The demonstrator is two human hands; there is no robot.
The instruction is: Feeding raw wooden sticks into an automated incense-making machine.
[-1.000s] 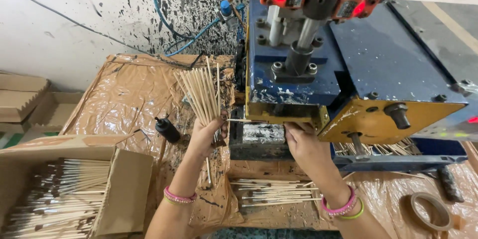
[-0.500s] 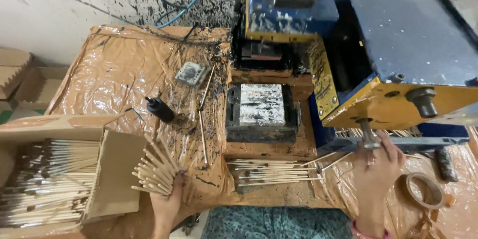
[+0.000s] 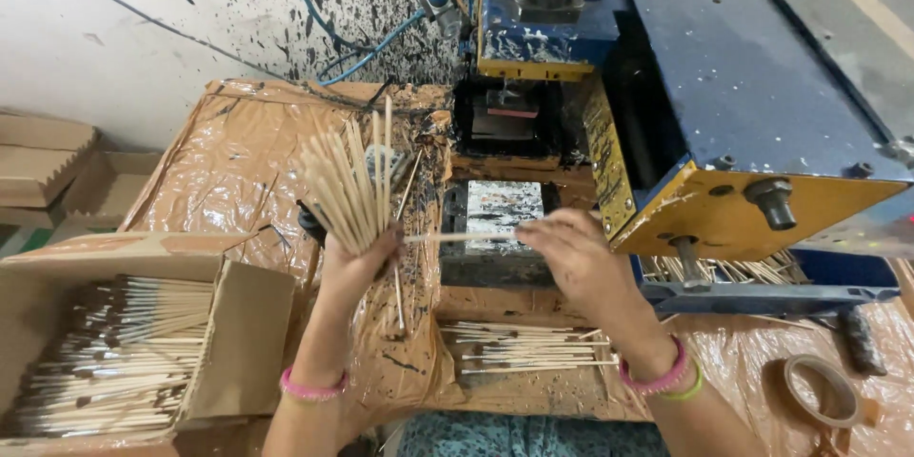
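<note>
1. Single stick (image 3: 457,237): a thin pale stick lying level, pinched at one end in the right hand (image 3: 571,262), grip closed on it, above the paint-spattered block (image 3: 502,212) at the bench's middle.
2. Bundle of sticks (image 3: 347,181): fanned upward from the left hand (image 3: 357,267), grip clamped round its lower ends, left of the block.
3. Change: half a second ago the left hand held the bundle low by the cardboard box (image 3: 238,343) and the right hand lay at the bench's right edge; both now meet at the block.
4. Bench (image 3: 219,162): covered in crinkled brown plastic sheet; finished sticks (image 3: 524,347) lie in a row at its near edge, a tape roll (image 3: 821,390) at the right corner.
5. Surroundings: blue-and-yellow press (image 3: 724,133) behind; wall flecked with black paint.
</note>
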